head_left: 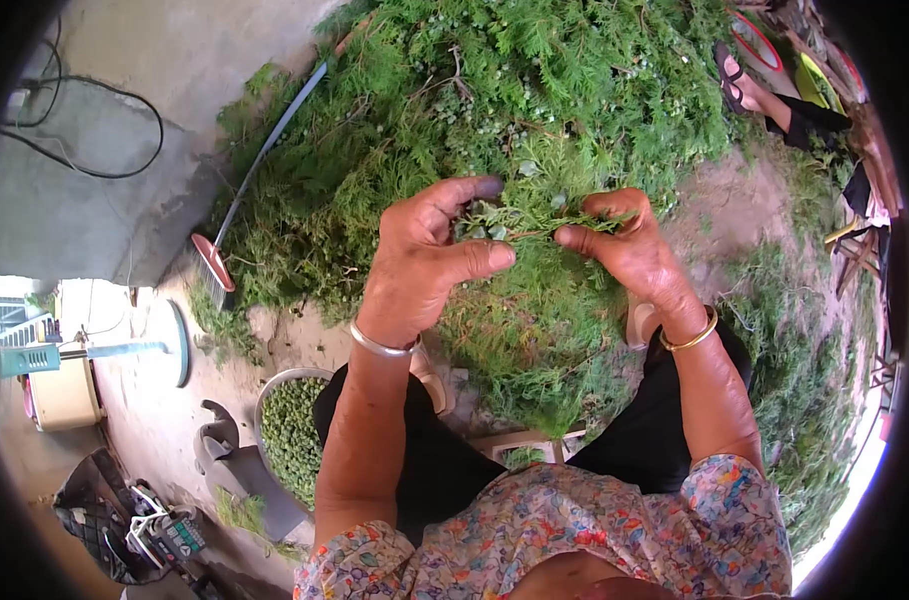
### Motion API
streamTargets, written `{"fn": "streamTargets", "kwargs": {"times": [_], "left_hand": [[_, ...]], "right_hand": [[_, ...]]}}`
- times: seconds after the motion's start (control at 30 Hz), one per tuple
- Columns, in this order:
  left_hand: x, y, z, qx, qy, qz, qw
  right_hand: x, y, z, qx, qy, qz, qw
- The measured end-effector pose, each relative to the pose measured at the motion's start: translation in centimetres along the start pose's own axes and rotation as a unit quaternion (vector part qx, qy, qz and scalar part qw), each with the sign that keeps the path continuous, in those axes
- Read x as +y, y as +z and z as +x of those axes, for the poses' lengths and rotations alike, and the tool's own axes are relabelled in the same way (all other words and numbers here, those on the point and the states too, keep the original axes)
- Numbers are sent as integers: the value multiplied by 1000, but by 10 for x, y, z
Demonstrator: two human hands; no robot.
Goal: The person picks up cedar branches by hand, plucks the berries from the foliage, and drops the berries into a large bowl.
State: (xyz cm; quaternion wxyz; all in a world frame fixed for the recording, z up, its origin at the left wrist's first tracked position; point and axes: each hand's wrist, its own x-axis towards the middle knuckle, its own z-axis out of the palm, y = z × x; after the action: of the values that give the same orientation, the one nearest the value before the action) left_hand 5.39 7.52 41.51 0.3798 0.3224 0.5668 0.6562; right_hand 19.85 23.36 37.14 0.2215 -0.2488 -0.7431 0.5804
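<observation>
Between my two hands, above the heap, is a green conifer sprig (544, 225) with small pale-green cones on it. My right hand (629, 245) pinches its stem between thumb and forefinger. My left hand (429, 245) is at the sprig's other end, thumb and forefinger spread apart around the cones, with a gap between the fingertips. Its other fingers are partly hidden. A large heap of cut conifer branches (544, 90) lies in front of me and reaches down between my legs. To my left stands a basin (261, 405) holding many small green cones (292, 440).
A broom (214, 270) leans against the heap at the left. Beyond the basin are a grey dustpan-like object (254, 485), a standing fan (177, 345) and a dark bag (99, 515). Another person's sandalled foot (742, 90) is at the upper right. More branches (784, 400) lie at the right.
</observation>
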Motion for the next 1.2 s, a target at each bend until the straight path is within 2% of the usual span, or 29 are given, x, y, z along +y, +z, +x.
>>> {"fn": "streamTargets", "kwargs": {"times": [0.13, 0.17, 0.2, 0.27, 0.3, 0.37, 0.43, 0.53, 0.57, 0.6, 0.63, 0.67, 0.7, 0.73, 0.77, 0.8, 0.83, 0.9, 1.07, 1.13, 1.2], "left_hand": [[-2, 0, -3, -7, -39, 38, 998], [-6, -2, -3, -20, -11, 117, 993], [-8, -4, -2, -32, 16, 195, 980], [-8, -6, -1, -14, 28, 223, 974], [-8, -7, -2, 3, 39, 250, 967], [-8, -7, -3, 23, 22, 218, 975], [-5, -6, -4, 42, 6, 186, 982], [-1, -7, -5, 45, -38, 181, 982], [-1, -8, -4, 64, -87, 125, 986], [-1, -9, -3, 82, -135, 68, 985], [-2, -15, -2, 82, -135, 69, 985], [-3, -29, 0, 142, -108, 38, 983], [-4, -45, 1, 202, -80, 7, 976], [-2, -68, 0, 172, -58, -64, 981], [0, -75, -1, 177, -61, -148, 971], [0, -78, -1, 179, -66, -231, 954], [-3, -77, -2, 176, -67, -230, 955], [-12, -67, -7, 13, -95, -449, 889], [-24, -38, -2, 63, -106, -443, 888], [-23, -28, 0, 52, -76, -186, 978], [-21, -15, -1, 47, -79, -171, 981]], "right_hand": [[-8, -3, -2, -43, -24, -118, 992], [-7, -2, -3, -44, -22, -118, 992], [-5, -1, -5, -33, -24, -75, 996], [-6, 0, -5, -23, -26, -33, 999], [-9, 1, -6, -33, 3, 4, 999], [-11, -1, -4, -43, 32, 39, 998], [-9, -8, 2, -167, 108, -86, 976], [-14, -4, 1, -165, 119, -131, 970], [-13, -3, -1, -165, 119, -131, 970], [-10, -3, -4, -148, 70, -109, 981], [-8, -4, -7, -129, 20, -86, 988], [-6, -8, -8, -129, 20, -85, 988], [-4, -15, -10, -87, 34, -3, 996], [-2, -22, -13, -46, 47, 78, 995], [-10, -32, -14, -53, 115, 46, 991], [-11, -34, -13, -49, 111, 46, 992], [-10, -36, -13, -46, 102, 29, 993], [-8, -37, -16, -47, 98, 9, 994], [-9, -33, -20, -81, 118, -24, 989], [-13, -30, -20, -94, 127, -34, 987], [-13, -27, -19, -109, 137, -44, 984]]}}
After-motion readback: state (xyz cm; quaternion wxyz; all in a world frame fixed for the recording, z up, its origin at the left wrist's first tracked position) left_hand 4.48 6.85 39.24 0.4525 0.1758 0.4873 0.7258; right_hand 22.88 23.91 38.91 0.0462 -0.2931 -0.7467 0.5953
